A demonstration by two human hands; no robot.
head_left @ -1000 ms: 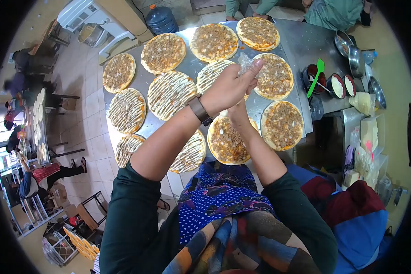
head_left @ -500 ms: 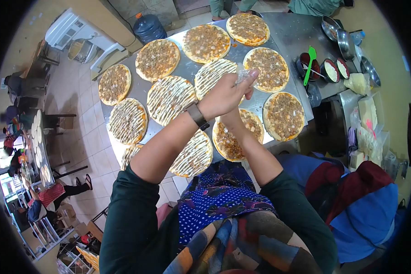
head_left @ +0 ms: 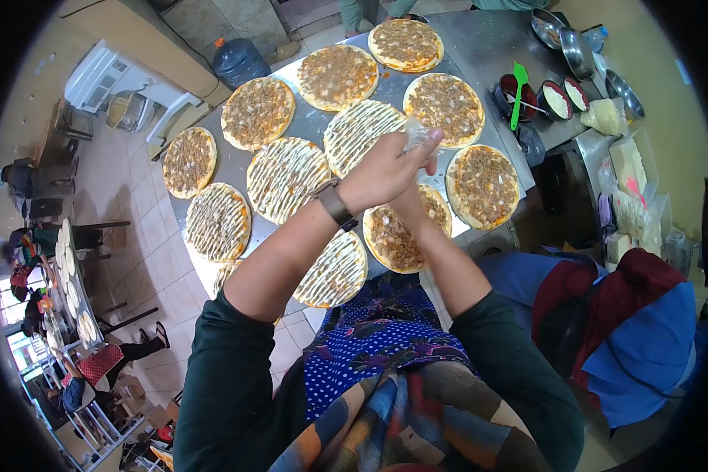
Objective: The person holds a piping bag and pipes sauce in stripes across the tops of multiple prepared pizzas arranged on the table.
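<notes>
My left hand (head_left: 379, 169), with a dark watch on the wrist, is closed around a clear plastic bag (head_left: 418, 134) whose crumpled end shows by the thumb. Partly under it is my right hand (head_left: 409, 206); its fingers are mostly hidden. Both hands are together above the pizzas. Beneath my left hand lies a pizza with white sauce stripes (head_left: 362, 130). Below my right hand is an unstriped, meat-topped pizza (head_left: 393, 240). Another striped pizza (head_left: 287, 177) lies to the left, and an unstriped pizza (head_left: 484, 187) to the right.
Several more pizzas cover the metal table (head_left: 468, 43). At the right stand bowls with white contents (head_left: 557, 101), a green spatula (head_left: 519, 94) and steel bowls (head_left: 578, 53). A blue water jug (head_left: 238, 61) and a mixer (head_left: 110, 82) are beyond. People work at a far-left table.
The view has shifted slightly, moving the table's right side up and left in the picture. My hands stay together with the plastic bag, in nearly the same pose.
</notes>
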